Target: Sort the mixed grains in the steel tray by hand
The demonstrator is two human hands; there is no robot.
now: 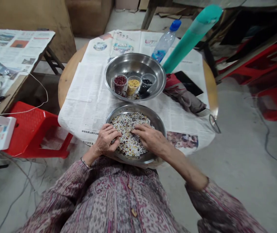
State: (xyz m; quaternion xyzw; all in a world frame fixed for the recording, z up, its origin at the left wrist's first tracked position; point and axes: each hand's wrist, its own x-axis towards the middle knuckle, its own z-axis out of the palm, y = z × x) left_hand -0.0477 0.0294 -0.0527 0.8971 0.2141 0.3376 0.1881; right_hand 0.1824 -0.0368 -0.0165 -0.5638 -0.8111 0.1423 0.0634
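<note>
A steel basin (162, 124) near the table's front edge holds a mix of white rice-like grains (131, 147) with dark, yellow and red beans or seeds. My left hand (106, 139) rests over its left rim, fingers curled and thumb close to the index finger; anything between them is too small to make out. From the right, my right hand (149, 137) reaches into the grains with fingers stretched out, slightly blurred. Behind stands a larger steel basin (133, 61). Inside it are clear cups of red beans (120, 81), yellow grains (133, 84) and black beans (147, 82).
Newspaper (85, 87) covers the round table. Behind the basins stand a blue-capped bottle (164, 42) and a tall green tube (193, 38). At right lie a dark cloth (184, 97) and a flat black device (188, 83). A red stool (36, 129) and a power strip (3, 134) are left.
</note>
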